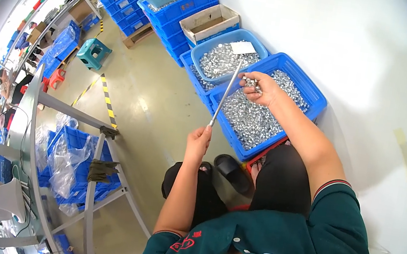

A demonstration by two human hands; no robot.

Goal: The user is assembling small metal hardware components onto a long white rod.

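My left hand [198, 143] is closed around the lower end of a thin, straight metal rod [226, 92], which slants up and to the right. Several small shiny metal parts [251, 84] lie in the curled fingers of my right hand [262, 89], close to the rod's upper part. Below that hand stands a blue plastic crate [319, 100] filled with similar silver parts [251, 120]. Beyond it, a light blue basin [207, 42] holds more metal pieces, with a white slip of paper [243, 47] on top. The exact kind of the parts is too small to make out.
Stacked blue crates [170, 20] and a wooden box [209, 24] line the white wall at the back. On the left are a metal-framed table [96, 163], plastic-wrapped blue crates [81, 161] and a green stool [93, 52]. A black slipper [232, 173] is near my knees.
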